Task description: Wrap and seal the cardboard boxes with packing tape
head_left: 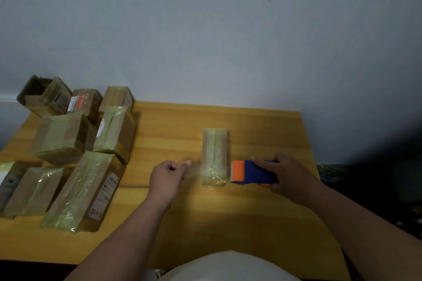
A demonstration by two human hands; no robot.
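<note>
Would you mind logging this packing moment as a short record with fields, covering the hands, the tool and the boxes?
surface: wooden table
box in work: narrow box, already covered in tape, lying between the hands
right hand: grips the blue and orange tape dispenser, just right of the narrow box
left hand: fingers curled, holding nothing, left of the narrow box, not touching it
other boxes: pile of taped boxes at the table's left

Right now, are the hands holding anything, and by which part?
The right hand grips the blue and orange plastic tape dispenser round its blue body, leaving the orange end free. The left hand is curled and holds nothing visible.
</note>
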